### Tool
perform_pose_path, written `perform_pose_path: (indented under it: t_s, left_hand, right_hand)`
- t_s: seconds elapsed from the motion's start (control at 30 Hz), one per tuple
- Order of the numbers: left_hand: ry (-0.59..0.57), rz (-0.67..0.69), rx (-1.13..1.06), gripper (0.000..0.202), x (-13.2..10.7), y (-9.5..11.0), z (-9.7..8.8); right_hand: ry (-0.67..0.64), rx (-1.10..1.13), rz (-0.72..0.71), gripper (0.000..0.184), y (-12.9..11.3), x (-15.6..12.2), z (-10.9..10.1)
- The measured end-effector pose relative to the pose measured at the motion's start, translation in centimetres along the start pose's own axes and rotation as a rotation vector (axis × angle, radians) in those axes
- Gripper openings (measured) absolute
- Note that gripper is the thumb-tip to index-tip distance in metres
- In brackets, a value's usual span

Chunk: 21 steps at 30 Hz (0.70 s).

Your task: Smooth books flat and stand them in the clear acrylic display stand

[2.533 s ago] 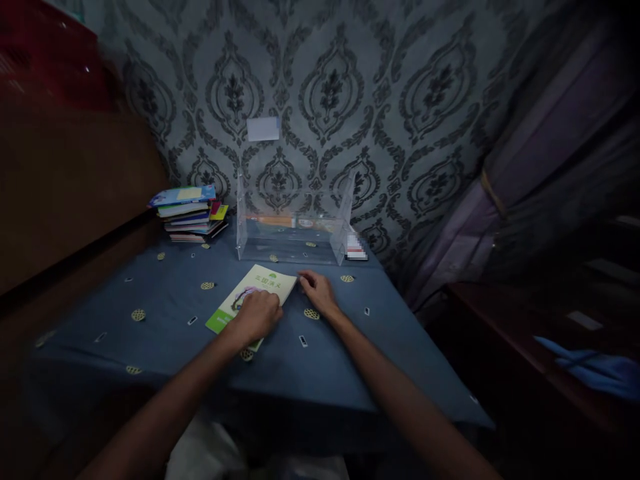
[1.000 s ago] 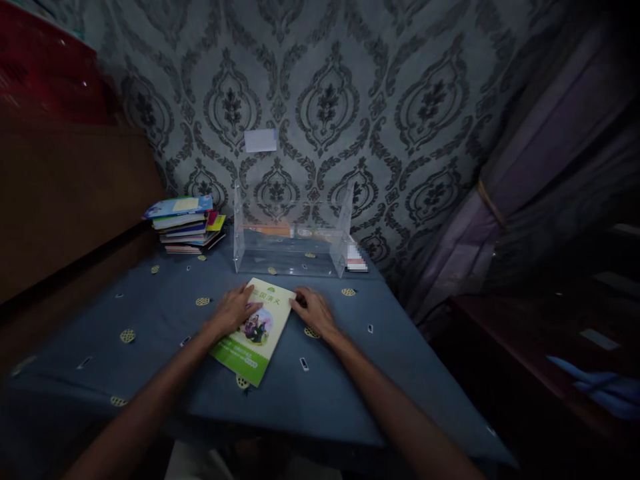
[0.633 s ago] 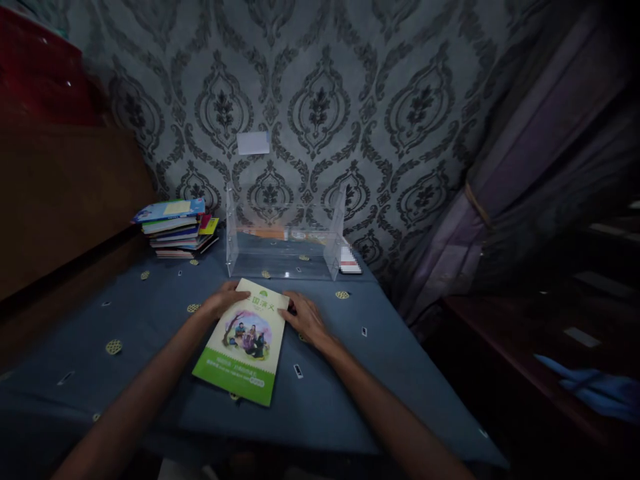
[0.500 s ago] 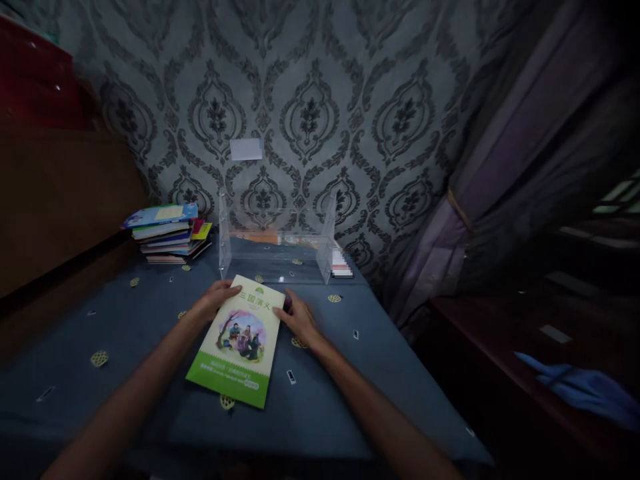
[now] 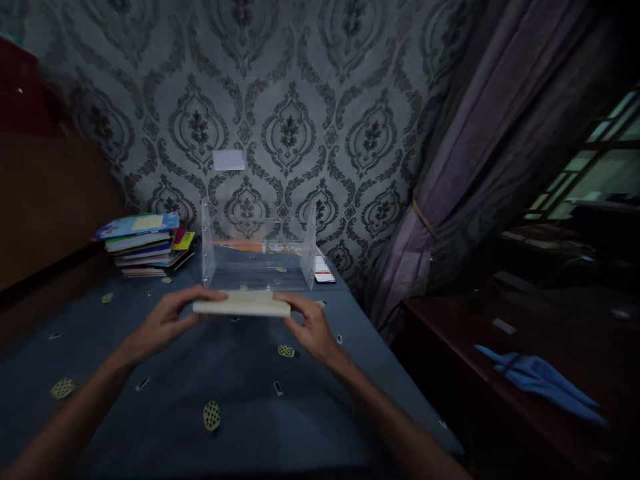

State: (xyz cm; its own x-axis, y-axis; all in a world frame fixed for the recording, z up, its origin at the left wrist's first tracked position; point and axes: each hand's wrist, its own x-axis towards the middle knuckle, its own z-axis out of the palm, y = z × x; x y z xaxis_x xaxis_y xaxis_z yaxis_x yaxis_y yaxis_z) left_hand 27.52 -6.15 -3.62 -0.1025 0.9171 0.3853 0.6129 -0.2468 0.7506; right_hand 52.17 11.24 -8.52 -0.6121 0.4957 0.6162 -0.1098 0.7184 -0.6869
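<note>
A thin book [image 5: 243,305] hangs above the blue tablecloth, seen edge-on as a pale strip of pages. My left hand [image 5: 167,322] grips its left end and my right hand [image 5: 311,327] grips its right end, fingers curled round the edges. Just behind the book stands a clear acrylic book stand [image 5: 257,248] with two upright side walls, against the patterned wall.
A stack of coloured books [image 5: 145,243] lies at the back left of the table [image 5: 240,393]. A small white and red item [image 5: 324,270] sits right of the stand. Purple curtains [image 5: 465,167] hang at right above a dark wooden surface holding a blue cloth [image 5: 540,380].
The book lay flat on the table with its green cover up; both hands have now lifted it, edge towards me. My view has swung to the right.
</note>
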Motion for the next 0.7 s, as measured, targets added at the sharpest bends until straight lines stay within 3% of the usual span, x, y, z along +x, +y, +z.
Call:
perform_pose_path:
  t_s: [0.1, 0.2, 0.27, 0.43, 0.53, 0.63, 0.7]
  left_hand:
    - [-0.248, 0.007, 0.093, 0.034, -4.9, -3.1, 3.5]
    - [-0.328, 0.061, 0.274, 0.044, -8.1, -4.7, 6.5]
    - [-0.344, 0.087, 0.359, 0.048, -8.8, -4.7, 7.3]
    - [-0.469, 0.083, 0.429, 0.056, -7.7, -3.4, 5.9]
    - [-0.532, 0.033, 0.410, 0.054, -6.7, -3.9, 5.0]
    - [-0.451, -0.055, 0.429, 0.049, -5.0, -5.9, 4.9]
    - [-0.343, -0.101, 0.466, 0.049, -3.4, -7.7, 5.2]
  right_hand:
    - [-0.248, -0.164, -0.052, 0.032, 2.6, -4.5, 0.5]
    - [-0.385, -0.314, -0.090, 0.036, 4.5, -7.2, 0.8]
    - [-0.420, -0.358, -0.088, 0.037, 4.9, -7.6, 0.8]
    - [-0.473, -0.327, -0.075, 0.040, 4.4, -6.5, 0.0]
    - [-0.531, -0.299, -0.061, 0.040, 3.6, -6.1, -0.8]
    - [-0.493, -0.302, -0.087, 0.033, 3.0, -5.6, -0.6]
    - [-0.482, -0.323, -0.112, 0.032, 2.9, -4.8, 0.7]
